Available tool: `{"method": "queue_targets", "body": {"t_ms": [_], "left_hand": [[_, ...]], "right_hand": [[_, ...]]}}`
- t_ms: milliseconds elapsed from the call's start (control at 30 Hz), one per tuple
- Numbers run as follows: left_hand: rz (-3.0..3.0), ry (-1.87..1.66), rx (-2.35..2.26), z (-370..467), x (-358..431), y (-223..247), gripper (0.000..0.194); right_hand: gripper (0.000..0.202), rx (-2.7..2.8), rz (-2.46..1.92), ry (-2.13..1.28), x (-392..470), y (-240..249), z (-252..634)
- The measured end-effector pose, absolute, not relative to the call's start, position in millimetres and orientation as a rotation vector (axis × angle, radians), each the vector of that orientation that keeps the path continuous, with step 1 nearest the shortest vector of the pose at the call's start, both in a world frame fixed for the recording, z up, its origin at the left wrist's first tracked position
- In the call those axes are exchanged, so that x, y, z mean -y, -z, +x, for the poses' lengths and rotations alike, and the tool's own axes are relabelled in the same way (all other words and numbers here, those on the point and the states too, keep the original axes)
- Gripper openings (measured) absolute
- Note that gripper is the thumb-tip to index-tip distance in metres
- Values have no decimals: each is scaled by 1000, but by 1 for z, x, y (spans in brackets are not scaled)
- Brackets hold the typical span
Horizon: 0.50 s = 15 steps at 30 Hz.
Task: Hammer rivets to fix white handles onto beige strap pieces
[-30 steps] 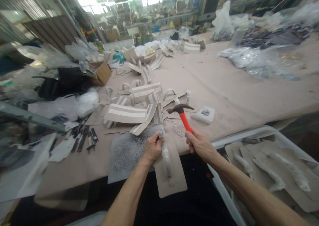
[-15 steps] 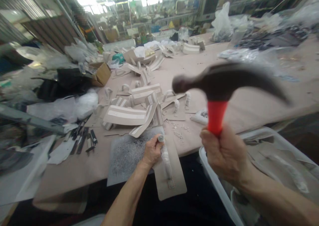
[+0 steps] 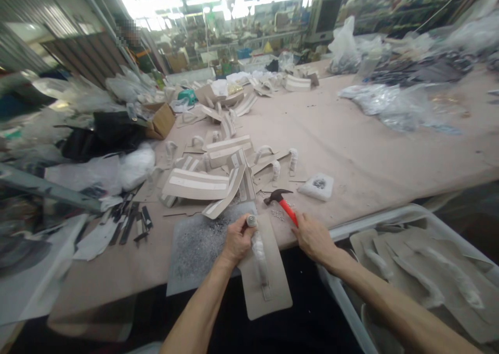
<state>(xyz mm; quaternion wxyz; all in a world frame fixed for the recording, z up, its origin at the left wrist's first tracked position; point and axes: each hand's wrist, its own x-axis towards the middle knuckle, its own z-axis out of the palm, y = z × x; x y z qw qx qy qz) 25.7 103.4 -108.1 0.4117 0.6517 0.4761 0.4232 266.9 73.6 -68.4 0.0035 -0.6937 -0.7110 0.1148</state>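
Note:
My left hand [image 3: 237, 244] is closed around a short metal punch [image 3: 251, 220], whose round end faces up. Under it lies a beige panel [image 3: 276, 276] with a plastic-wrapped handle [image 3: 259, 258]; the panel sticks out past the table's front edge. A speckled grey plate [image 3: 191, 263] lies partly beneath my left hand and the panel. My right hand [image 3: 315, 237] grips the red handle of a claw hammer [image 3: 287, 208], its dark head low at the table beside small shiny metal pieces [image 3: 277, 214]. Whether the head touches the table, I cannot tell.
Beige panels with white strips [image 3: 198, 181] are heaped beyond my hands. A white bag of small metal parts [image 3: 317, 186] lies right of the hammer. At the right stands a white bin [image 3: 346, 302] holding handled panels. Dark tools [image 3: 130, 221] and a cardboard box [image 3: 161, 120] are left.
The hammer has come down from high in front of the camera to the tabletop, with my right hand still on it. My left hand, the punch and the panel have hardly moved.

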Motion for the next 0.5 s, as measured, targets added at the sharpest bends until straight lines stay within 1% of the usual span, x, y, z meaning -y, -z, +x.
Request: {"method": "queue_targets", "body": {"t_ms": [67, 100, 133, 167, 200, 267, 300, 333, 400, 500], "left_hand": [[1593, -1089, -1193, 26, -103, 110, 12], [1557, -1103, -1187, 27, -103, 111, 13], [1508, -1123, -1179, 28, -104, 113, 14], [1443, -1142, -1169, 29, -105, 113, 16], [1362, -1164, -1164, 31, -107, 114, 19], [1143, -1233, -1174, 33, -112, 111, 25], [1013, -1295, -1187, 33, -115, 107, 28], [888, -1370, -1197, 32, -118, 101, 31], [733, -1513, -1192, 27, -121, 83, 35], [862, -1577, -1157, 15, -115, 49, 36]], "right_hand": [[50, 2324, -1871, -109, -68, 74, 251], [55, 2409, -1657, -56, -64, 72, 242], [54, 2519, -1432, -52, -61, 68, 233], [48, 2645, -1207, -77, -57, 64, 223], [38, 2763, -1013, -104, -54, 59, 214], [16, 2928, -810, -109, -51, 52, 197], [10, 2963, -813, -81, -50, 50, 191], [8, 2969, -876, -36, -50, 47, 186], [11, 2909, -1131, 63, -50, 42, 181], [13, 2737, -1575, 79, -52, 30, 181]]}}
